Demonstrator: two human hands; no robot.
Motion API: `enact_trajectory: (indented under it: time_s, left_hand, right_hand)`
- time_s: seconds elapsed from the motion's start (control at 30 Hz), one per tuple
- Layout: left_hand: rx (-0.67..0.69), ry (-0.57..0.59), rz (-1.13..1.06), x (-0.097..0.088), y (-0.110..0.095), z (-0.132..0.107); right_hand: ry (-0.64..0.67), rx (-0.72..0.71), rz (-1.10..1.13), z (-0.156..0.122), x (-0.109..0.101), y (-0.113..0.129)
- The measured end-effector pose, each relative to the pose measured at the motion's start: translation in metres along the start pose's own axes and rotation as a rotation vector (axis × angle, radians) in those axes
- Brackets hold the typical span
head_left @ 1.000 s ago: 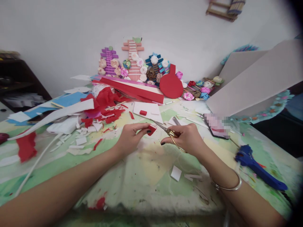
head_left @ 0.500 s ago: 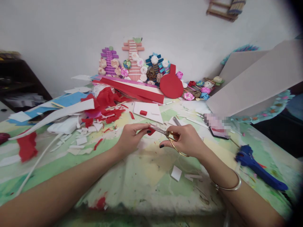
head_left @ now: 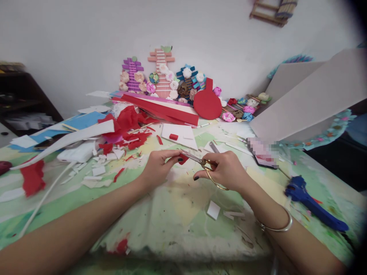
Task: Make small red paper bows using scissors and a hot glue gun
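Note:
My left hand (head_left: 159,166) pinches a small red foam piece (head_left: 182,159) between thumb and fingers, just above the green table cover (head_left: 172,214). In my right hand (head_left: 226,170) are gold-handled scissors (head_left: 202,163), fingers through the loops. The blades point left and meet the red piece. Both hands hover near the middle of the table.
Red and white paper scraps (head_left: 114,152) litter the left side, with long red strips (head_left: 160,109) and paper-flower crafts (head_left: 163,78) at the back wall. A blue glue gun (head_left: 312,204) lies at the right, grey boards (head_left: 309,99) lean behind it, and a phone (head_left: 262,152) lies nearby.
The scissors moved left onto the red piece, and the piece now sits lower and partly behind the blades. Both arms stayed almost in place.

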State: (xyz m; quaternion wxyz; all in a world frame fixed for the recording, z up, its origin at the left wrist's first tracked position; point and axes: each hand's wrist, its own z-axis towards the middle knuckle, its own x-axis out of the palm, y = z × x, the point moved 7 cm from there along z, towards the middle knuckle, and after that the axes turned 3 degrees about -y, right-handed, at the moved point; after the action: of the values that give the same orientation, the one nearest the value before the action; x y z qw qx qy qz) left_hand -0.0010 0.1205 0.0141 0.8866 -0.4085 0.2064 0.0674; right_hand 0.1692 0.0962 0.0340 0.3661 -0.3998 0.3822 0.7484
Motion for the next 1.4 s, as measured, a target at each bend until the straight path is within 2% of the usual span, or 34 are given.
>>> enact_trajectory:
  time_s: [0.73,1.1,1.4]
  left_hand:
    - [-0.016,0.013,-0.019,0.0011,-0.0004,0.0003]
    - [0.01,0.003,-0.005,0.0002,0.0002,-0.0007]
    - [-0.044,0.016,-0.02,0.0019,-0.0004,0.0005]
  right_hand:
    - [-0.057,-0.026,-0.117,-0.001,-0.0028,-0.0013]
    - [-0.063,-0.036,-0.091,-0.0011,-0.0017,-0.0005]
    - [-0.093,-0.045,-0.116,0.0002,-0.0029,-0.0016]
